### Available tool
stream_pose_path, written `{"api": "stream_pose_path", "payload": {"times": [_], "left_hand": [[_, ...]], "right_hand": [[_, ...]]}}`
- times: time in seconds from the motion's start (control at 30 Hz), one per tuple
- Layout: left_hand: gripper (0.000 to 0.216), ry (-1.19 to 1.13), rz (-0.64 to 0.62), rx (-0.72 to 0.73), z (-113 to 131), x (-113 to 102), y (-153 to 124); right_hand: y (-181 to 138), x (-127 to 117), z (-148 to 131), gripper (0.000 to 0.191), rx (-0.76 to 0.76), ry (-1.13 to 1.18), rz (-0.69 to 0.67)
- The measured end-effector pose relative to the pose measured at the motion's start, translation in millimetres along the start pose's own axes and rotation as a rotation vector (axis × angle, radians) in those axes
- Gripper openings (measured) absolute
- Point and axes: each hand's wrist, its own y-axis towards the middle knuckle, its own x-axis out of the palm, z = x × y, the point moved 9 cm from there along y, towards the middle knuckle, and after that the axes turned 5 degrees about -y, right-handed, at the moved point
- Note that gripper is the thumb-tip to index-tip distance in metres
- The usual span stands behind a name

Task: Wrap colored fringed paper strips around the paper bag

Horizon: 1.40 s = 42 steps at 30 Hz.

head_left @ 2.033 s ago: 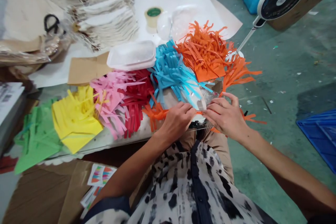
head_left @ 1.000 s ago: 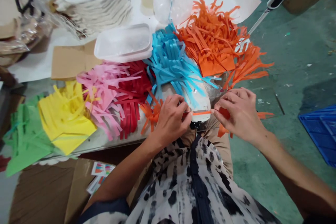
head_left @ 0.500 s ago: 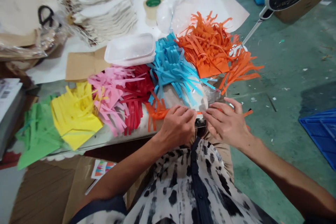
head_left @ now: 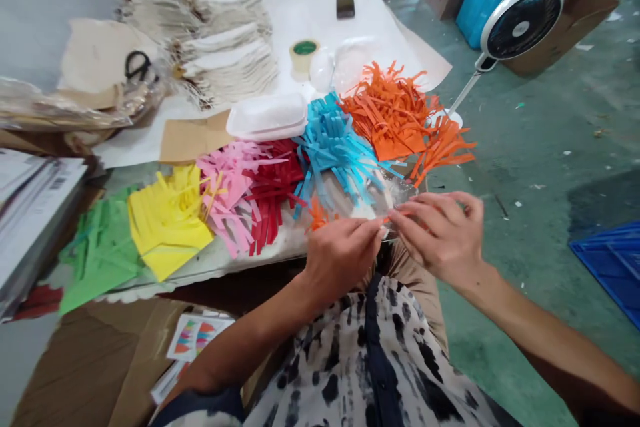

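Observation:
My left hand [head_left: 340, 255] and my right hand [head_left: 440, 235] meet fingertip to fingertip at the front edge of the low table. Both pinch a thin orange paper strip [head_left: 395, 215] between thumb and fingers. A bit of orange fringe [head_left: 317, 215] sticks up just left of my left hand. Clear plastic film [head_left: 397, 190] lies right behind my fingers. Cut paper fringes fan out behind the hands: orange [head_left: 393, 113], blue [head_left: 336, 143], red [head_left: 273, 193], pink [head_left: 230, 183], yellow [head_left: 170, 220] and green [head_left: 100, 247].
A white plastic tray [head_left: 267, 117], a tape roll [head_left: 303, 53], scissors [head_left: 137, 65] and stacks of cream cloth bags [head_left: 225, 27] lie further back. A standing fan [head_left: 520, 20] is at the right, a blue crate [head_left: 613, 267] on the floor, and printed cards [head_left: 195, 337] by my knee.
My hands pulled apart with the orange strip stretched between them, then came together again. The view has tilted up, showing more of the table's far end.

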Motion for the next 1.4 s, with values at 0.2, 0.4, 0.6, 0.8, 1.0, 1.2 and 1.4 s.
{"api": "stream_pose_path", "payload": {"times": [0.2,0.4,0.6,0.8,1.0,1.2,1.4], "left_hand": [[0.038,-1.092,-0.252,-0.703,-25.0,20.6,10.9],[0.039,-1.513,-0.215,-0.918,-35.8,36.7,2.5],[0.026,-1.319,0.143,-0.615,-61.6,0.6,24.2],[0.027,-1.324,0.213,-0.649,-78.6,-11.9,25.3],[0.027,-1.362,0.265,-0.666,-101.6,-30.2,26.8],[0.025,-1.33,0.435,-0.675,-142.9,-62.8,25.7],[0.025,-1.306,0.426,-0.745,-165.8,-64.9,8.1]], "right_hand": [[27.6,-21.5,21.1,0.02,0.153,0.012,0.099],[41.0,0.0,30.2,0.011,0.461,0.515,0.092],[44.7,64.3,31.1,0.008,0.795,1.153,-0.066],[64.7,82.9,26.0,0.017,0.726,1.237,-0.196],[115.9,77.4,13.8,0.019,0.538,1.05,-0.096],[207.1,145.4,14.9,0.025,0.33,0.766,-0.226],[273.2,257.4,7.4,0.025,0.163,0.118,-0.691]]}}
